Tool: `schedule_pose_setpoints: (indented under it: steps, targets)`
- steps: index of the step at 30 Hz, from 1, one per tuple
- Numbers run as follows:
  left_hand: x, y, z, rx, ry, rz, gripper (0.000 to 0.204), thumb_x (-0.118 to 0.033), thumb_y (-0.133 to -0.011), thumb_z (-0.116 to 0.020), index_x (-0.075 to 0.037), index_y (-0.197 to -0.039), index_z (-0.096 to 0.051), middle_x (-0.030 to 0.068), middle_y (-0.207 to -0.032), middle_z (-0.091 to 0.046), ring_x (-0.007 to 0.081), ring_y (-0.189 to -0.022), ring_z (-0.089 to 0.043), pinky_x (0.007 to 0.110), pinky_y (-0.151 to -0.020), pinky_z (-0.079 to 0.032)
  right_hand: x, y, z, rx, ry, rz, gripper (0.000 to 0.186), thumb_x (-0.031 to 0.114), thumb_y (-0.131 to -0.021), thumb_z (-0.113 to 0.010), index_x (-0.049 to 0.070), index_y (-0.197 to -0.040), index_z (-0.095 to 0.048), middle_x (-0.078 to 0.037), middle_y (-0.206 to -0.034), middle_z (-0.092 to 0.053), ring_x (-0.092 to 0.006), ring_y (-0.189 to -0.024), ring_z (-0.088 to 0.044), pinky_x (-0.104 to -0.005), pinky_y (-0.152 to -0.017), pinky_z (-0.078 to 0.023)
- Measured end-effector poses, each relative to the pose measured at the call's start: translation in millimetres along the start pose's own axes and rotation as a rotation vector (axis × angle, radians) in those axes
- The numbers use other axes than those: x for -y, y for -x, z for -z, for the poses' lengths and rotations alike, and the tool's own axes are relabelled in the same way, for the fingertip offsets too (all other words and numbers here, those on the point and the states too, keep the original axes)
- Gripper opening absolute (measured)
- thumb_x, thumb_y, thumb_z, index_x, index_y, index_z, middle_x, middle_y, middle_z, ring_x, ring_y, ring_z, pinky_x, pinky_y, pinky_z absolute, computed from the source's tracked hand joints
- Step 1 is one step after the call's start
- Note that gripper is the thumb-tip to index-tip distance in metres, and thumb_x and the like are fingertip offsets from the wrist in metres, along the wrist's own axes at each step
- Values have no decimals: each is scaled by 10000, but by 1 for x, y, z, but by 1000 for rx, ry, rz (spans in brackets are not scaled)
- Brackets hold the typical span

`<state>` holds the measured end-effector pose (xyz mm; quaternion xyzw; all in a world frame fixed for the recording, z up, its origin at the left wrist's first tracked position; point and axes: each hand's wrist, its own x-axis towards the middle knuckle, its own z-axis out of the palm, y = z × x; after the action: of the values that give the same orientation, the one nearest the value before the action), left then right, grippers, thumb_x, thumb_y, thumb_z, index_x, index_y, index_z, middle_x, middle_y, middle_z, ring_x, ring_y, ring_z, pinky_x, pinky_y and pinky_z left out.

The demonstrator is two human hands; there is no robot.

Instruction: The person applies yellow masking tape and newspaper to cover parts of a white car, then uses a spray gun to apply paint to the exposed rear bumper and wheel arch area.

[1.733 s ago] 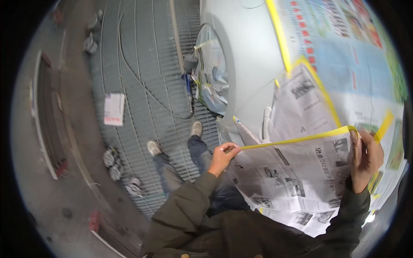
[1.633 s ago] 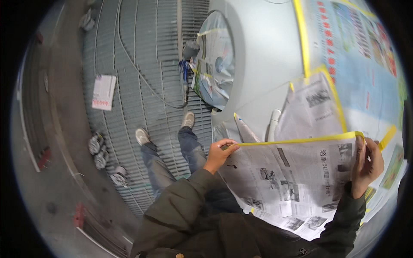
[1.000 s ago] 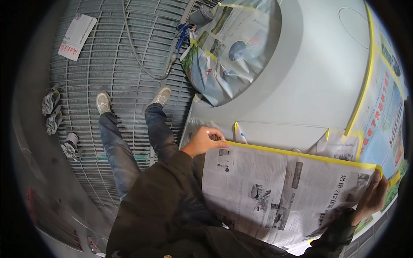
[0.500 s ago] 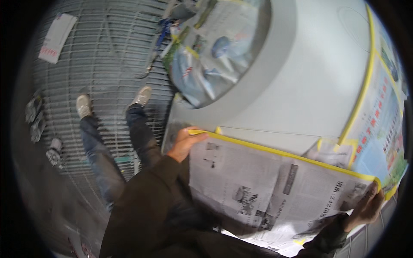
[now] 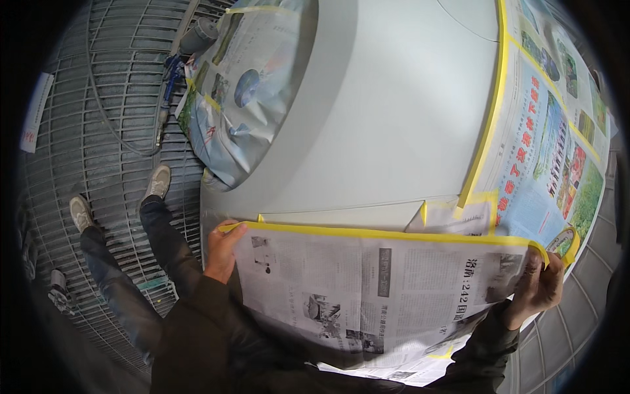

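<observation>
A sheet of newspaper (image 5: 413,289) hangs in front of me, its upper edge lined with yellow masking tape (image 5: 367,232). My left hand (image 5: 223,253) is closed on its left upper corner, thumb over the tape. The right upper corner is pinched by my right hand (image 5: 539,287). Just beyond those fingers shows a roll of yellow tape (image 5: 566,243); whether they hold it too is unclear. Behind the taped edge lies a smooth pale grey car body panel (image 5: 394,118). The sheet's lower part folds toward my body and is partly hidden.
Taped printed paper (image 5: 525,125) covers the panel's right side. More paper (image 5: 252,85) fills the wheel arch. A spray gun (image 5: 172,75) and a hose (image 5: 105,111) are at the left, over a metal floor grate (image 5: 59,164). A paper card (image 5: 37,115) lies far left.
The view has shifted right, and the panel appears farther left. The sheet's taped edge, sloping down to the right before, now runs more level. Both hands keep their hold on its corners.
</observation>
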<state>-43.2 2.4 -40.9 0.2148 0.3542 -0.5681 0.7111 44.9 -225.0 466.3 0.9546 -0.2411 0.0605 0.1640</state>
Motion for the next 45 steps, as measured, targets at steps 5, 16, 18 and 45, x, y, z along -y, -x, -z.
schedule_pose_setpoints:
  steps: [5, 16, 18, 45]
  targets:
    - [-8, 4, -2, -34, -63, -46, 118, -69, -892, -761, -30, -947, -665, 45, -936, -692, 115, -859, -650, 252, -793, -496, -4, -4, -5, -9, 60, 41, 115, -8, -896, -741, -60, -977, -679, -84, -890, -686, -163, -880, -584, -291, -895, -461]
    - [-10, 7, -15, -95, -49, -71, 202, -72, -847, -829, -18, -942, -659, 23, -913, -696, 73, -833, -634, 216, -759, -488, -12, -14, 1, 15, 326, 17, 247, 139, -990, -687, -70, -1121, -683, -105, -1050, -698, -161, -944, -613, -285, -896, -494]
    - [-9, 8, -15, -110, -86, -75, 211, -76, -847, -831, -13, -947, -657, 31, -917, -703, 73, -837, -638, 214, -768, -492, -7, -16, -2, 27, 366, 25, 257, 156, -997, -681, -64, -1130, -684, -98, -1054, -701, -150, -946, -614, -270, -892, -494]
    - [6, 3, -24, -156, -143, -84, 232, -103, -840, -845, 17, -945, -676, 57, -914, -730, 80, -823, -653, 226, -758, -513, 12, -25, -5, 31, 391, -15, 400, 295, -1025, -644, -72, -1185, -659, -108, -1078, -669, -151, -975, -610, -265, -891, -489]
